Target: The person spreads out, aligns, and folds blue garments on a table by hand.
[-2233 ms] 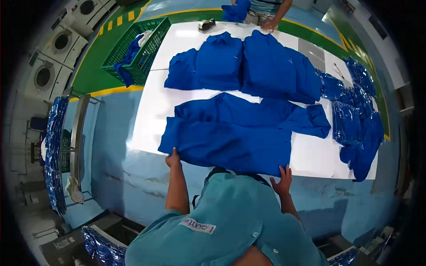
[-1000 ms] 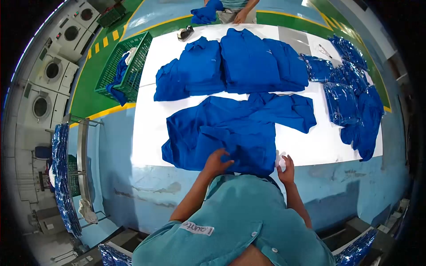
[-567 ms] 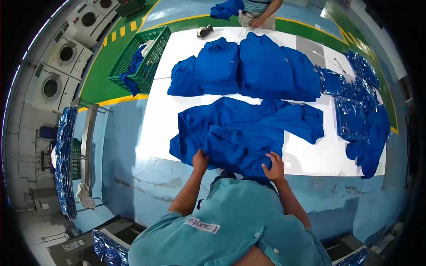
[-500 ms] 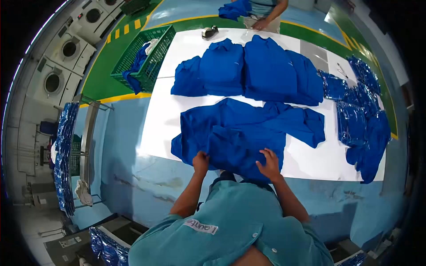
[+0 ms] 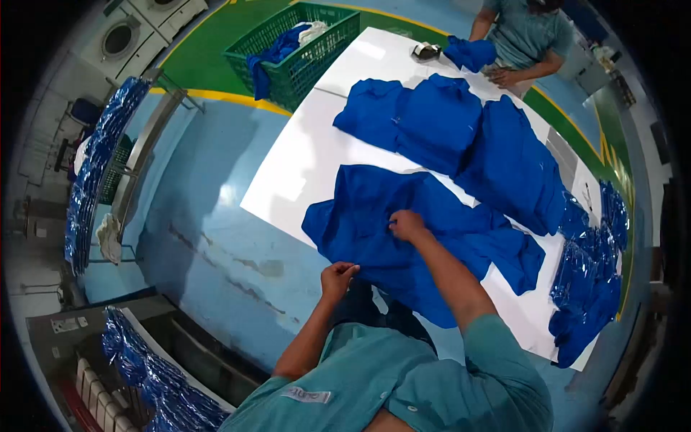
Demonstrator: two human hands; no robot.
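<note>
- Here's the blue garment (image 5: 371,191), spread rumpled across the near side of the white table (image 5: 288,169), its lower part spilling past the edge toward the wearer; folds hide its full outline.
- Left hand (image 5: 338,281): thumb and forefinger pinched on the garment's near edge, remaining fingers curled and hard to separate.
- Right hand (image 5: 408,225) reaches across the middle, fingers closed on a bit of cloth; the pinch itself is small, and the forearm blocks a strip of fabric.
- Beyond, folded blue stacks (image 5: 435,119) overlap, so their layers can't be counted.
- Far side: a co-worker (image 5: 529,43), head cut off by the top border, beside a bunched blue cloth (image 5: 471,54) whose shape is unclear.
- Over on the right, glare breaks up the plastic-wrapped bundles (image 5: 576,266).
- Lower left, more shiny packets (image 5: 162,381) run out of frame.
</note>
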